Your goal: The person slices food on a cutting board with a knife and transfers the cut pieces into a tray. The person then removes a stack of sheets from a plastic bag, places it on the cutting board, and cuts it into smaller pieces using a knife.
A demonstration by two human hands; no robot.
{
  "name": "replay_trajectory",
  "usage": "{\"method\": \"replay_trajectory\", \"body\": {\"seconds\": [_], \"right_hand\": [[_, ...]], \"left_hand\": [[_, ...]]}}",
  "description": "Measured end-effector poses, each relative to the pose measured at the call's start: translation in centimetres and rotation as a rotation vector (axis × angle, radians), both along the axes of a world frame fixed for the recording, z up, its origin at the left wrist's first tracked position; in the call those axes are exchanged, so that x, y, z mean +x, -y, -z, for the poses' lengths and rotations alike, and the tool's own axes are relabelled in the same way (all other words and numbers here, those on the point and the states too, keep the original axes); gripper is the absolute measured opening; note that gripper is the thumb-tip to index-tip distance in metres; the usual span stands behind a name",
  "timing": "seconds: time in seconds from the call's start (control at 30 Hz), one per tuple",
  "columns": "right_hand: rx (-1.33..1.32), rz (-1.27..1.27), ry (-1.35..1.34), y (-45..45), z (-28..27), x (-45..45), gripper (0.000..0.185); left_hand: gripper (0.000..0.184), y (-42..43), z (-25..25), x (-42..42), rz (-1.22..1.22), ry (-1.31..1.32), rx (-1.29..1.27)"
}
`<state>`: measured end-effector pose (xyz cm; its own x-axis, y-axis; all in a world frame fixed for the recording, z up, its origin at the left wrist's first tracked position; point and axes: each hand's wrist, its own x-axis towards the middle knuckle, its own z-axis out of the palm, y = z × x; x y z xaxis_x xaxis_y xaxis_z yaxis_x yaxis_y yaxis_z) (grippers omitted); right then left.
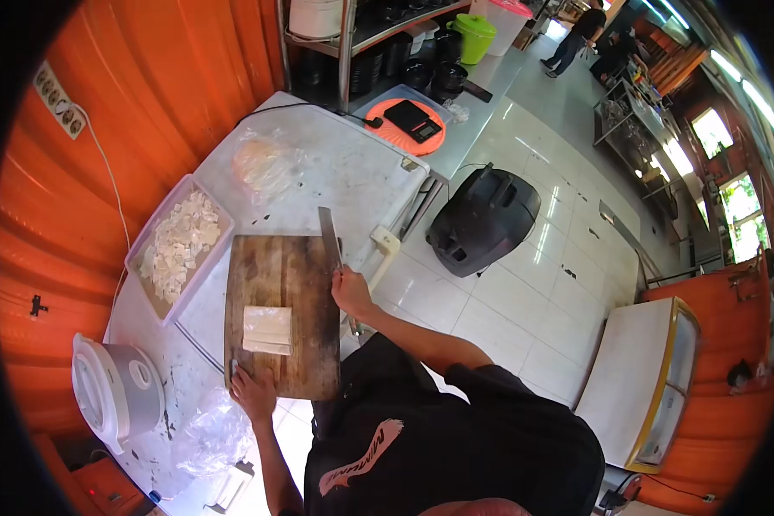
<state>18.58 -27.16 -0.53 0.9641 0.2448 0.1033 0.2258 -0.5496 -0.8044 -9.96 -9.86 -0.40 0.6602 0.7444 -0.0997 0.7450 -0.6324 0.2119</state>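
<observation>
A wooden cutting board lies on the table, its near edge by the person's body. On it rests a block of pale, flat sheets, with lines running across it. My right hand is closed round the handle of a cleaver, whose blade stands at the board's right edge, apart from the sheets. My left hand lies at the board's lower left corner, fingers apart on the wood, just below the sheets. A plastic tub of pale cut pieces stands left of the board.
Behind the board lies a plastic bag with something pale inside. A rice cooker and a clear bag are at the lower left. A scale rests on an orange lid. Right of the table stands a black bin. A person stands far back.
</observation>
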Motion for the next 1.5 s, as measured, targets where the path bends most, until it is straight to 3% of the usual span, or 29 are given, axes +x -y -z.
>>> {"method": "replay_trajectory", "body": {"seconds": [0.1,0.17,0.27,0.37,0.5,0.53,0.57,0.6,0.63,0.67,0.7,0.77,0.83,0.87,0.93,1.03,1.17,1.23,1.3,1.37,1.43,1.5], "right_hand": [[-0.001,-0.055,0.066,-0.6,1.3,1.5,0.027],[0.046,-0.175,-0.009,-1.2,1.2,2.0,0.028],[0.109,-0.212,0.039,-3.1,1.8,2.5,0.027],[0.137,-0.227,0.004,-4.9,1.7,3.1,0.027],[0.175,-0.313,-0.038,-7.5,1.6,4.0,0.021],[0.168,-0.394,0.082,-8.3,3.0,4.7,0.016],[0.170,-0.495,0.181,-9.2,4.3,5.4,0.012],[0.224,-0.581,0.027,-9.3,4.1,5.7,0.008],[0.341,-0.533,-0.149,-10.0,4.1,5.5,0.007],[0.087,-0.762,0.285,-9.7,5.0,6.7,0.007],[0.106,-0.525,0.043,-8.6,0.2,5.0,0.012],[-0.003,-0.459,0.090,-7.8,1.2,5.0,0.020],[-0.018,-0.516,-0.323,-6.1,-4.3,3.7,0.023],[-0.029,-0.551,-0.332,-5.3,-3.6,3.7,0.023],[-0.133,-0.659,-0.079,-4.5,-1.8,3.3,0.022],[-0.198,-0.640,-0.124,-3.7,-3.3,1.6,0.022],[-0.240,-0.649,-0.163,-2.3,-2.7,-0.1,0.021],[-0.210,-0.611,-0.132,-2.6,-3.2,-1.0,0.020],[-0.214,-0.626,-0.135,-3.1,-3.4,-2.1,0.019],[-0.231,-0.642,-0.143,-2.9,-3.8,-3.7,0.019],[-0.290,-0.649,-0.048,-3.6,-4.2,-4.9,0.018],[-0.304,-0.643,-0.069,-3.6,-4.0,-5.5,0.017]], "left_hand": [[0.097,3.4,0.0,-2.1,0.074,0.054,0.118],[0.117,4.8,-1.6,-3.2,0.208,0.112,-0.018],[0.127,7.4,-2.7,-4.1,0.209,0.048,-0.059],[0.131,9.7,0.0,-4.4,0.102,0.106,0.051],[0.116,12.6,2.0,-3.5,-0.001,0.203,0.058],[0.105,13.0,1.2,-2.4,0.005,0.364,-0.037],[0.104,13.6,-0.8,-0.7,0.052,0.386,0.058],[0.100,13.5,0.9,-0.7,0.097,0.471,0.224],[0.097,13.5,1.2,-0.2,0.030,0.439,0.150],[0.097,13.7,-0.2,0.2,-0.138,0.272,-0.132],[0.104,14.6,-0.9,1.4,-0.139,0.210,0.145],[0.112,14.5,0.3,2.2,-0.225,0.100,0.077],[0.111,13.8,-0.8,2.8,-0.222,0.049,0.057],[0.112,13.8,-1.1,3.3,-0.232,0.062,0.075],[0.112,12.9,-1.2,4.0,-0.244,0.071,0.085],[0.115,12.3,-1.2,4.3,-0.267,0.026,-0.011],[0.103,10.3,-3.3,3.8,-0.262,-0.010,-0.148],[0.086,7.0,-4.1,3.8,-0.270,0.175,-0.088],[0.066,3.1,-4.6,4.7,-0.184,0.556,-0.040],[0.055,-0.4,-2.2,6.1,-0.176,0.823,-0.165],[0.062,-2.6,1.3,7.4,-0.172,0.916,-0.215],[0.069,-2.0,0.3,8.6,-0.179,1.014,-0.272]]}}
